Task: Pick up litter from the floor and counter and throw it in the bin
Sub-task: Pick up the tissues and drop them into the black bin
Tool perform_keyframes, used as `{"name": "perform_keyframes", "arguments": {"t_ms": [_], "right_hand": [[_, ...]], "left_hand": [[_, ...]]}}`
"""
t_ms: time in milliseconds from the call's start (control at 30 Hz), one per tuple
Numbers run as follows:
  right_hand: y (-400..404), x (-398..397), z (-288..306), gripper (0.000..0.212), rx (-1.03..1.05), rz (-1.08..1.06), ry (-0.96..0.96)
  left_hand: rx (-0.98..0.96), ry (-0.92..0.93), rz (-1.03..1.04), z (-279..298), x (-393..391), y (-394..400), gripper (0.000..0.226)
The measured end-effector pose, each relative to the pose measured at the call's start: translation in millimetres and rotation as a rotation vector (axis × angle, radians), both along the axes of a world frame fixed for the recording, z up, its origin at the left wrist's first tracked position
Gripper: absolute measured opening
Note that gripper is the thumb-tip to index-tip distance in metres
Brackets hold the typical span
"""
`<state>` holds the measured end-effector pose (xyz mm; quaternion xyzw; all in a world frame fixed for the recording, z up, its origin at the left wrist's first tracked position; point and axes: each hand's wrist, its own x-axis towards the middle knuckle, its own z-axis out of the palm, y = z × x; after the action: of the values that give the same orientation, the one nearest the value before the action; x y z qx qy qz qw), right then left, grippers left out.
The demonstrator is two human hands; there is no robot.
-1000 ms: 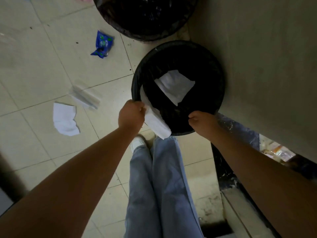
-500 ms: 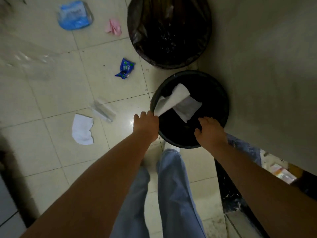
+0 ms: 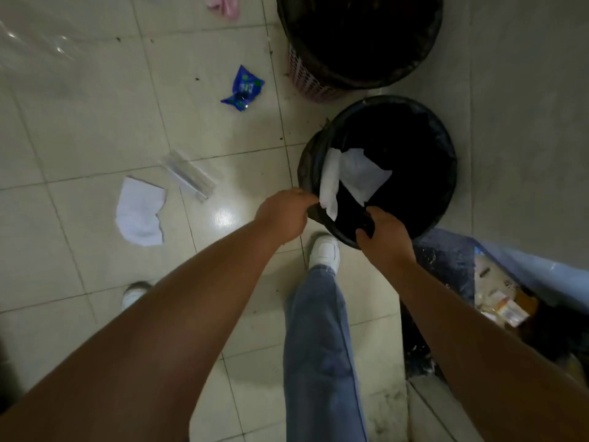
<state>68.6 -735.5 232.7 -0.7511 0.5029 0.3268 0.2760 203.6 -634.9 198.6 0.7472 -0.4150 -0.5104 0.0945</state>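
Where the tiled floor [image 3: 95,100] meets the wall, a small black bin [image 3: 446,186] stands, lined with a dark bag; a larger bin [image 3: 360,36] stands just behind it, pink lattice showing under its liner.

Left hand [image 3: 282,215]: closed on the bin's near rim, fingers curled and pinching the liner edge.

Right hand [image 3: 384,232]: closed on the near rim too, fingers folded over the liner, close beside the left.

White paper [image 3: 361,175]: inside the small bin, lying against its near-left wall; a second strip [image 3: 328,183] leans on the wall just beside it, its lower end close to the left hand, contact not clear.

Litter on the floor, none touching the bins:
- torn white sheet [image 3: 140,212], left of the hands;
- clear wrapper [image 3: 188,175], just beyond that sheet;
- blue packet [image 3: 243,89], near the large bin's left side;
- pink scrap [image 3: 223,4], at the top edge;
- clear plastic film [image 3: 35,43], top-left corner.

Person: blue jeans [image 3: 318,346], white shoes [image 3: 325,252], standing at the small bin.

Bottom right: a blue bag [image 3: 452,260] with packets, contents blurred.
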Motion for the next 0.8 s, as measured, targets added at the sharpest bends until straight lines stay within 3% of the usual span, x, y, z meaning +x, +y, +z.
{"name": "perform_keyframes", "arguments": {"t_ms": [133,200,333,500,567,667,800], "right_hand": [[-6,15,-24,0.069,0.069,0.240,-0.062],[-7,24,-40,0.061,0.091,0.381,-0.027],[-5,34,-59,0.034,0.084,0.295,-0.039],[-22,16,-56,0.037,-0.148,0.003,0.059],[-31,7,-51,0.048,-0.147,-0.094,0.116],[-24,8,-39,0.076,-0.082,0.019,0.180],[20,37,-29,0.070,-0.164,0.256,0.088]], "left_hand": [[0.003,-0.061,-0.036,-3,4,9,0.049],[0.023,-0.083,-0.070,-5,7,16,0.051],[0.069,-0.117,-0.103,-8,20,25,0.054],[0.129,-0.245,-0.056,-6,27,31,0.055],[0.150,-0.342,-0.102,-4,28,33,0.058],[0.155,-0.439,-0.153,-1,29,38,0.061],[0.138,-0.507,-0.112,2,39,60,0.063]]}}
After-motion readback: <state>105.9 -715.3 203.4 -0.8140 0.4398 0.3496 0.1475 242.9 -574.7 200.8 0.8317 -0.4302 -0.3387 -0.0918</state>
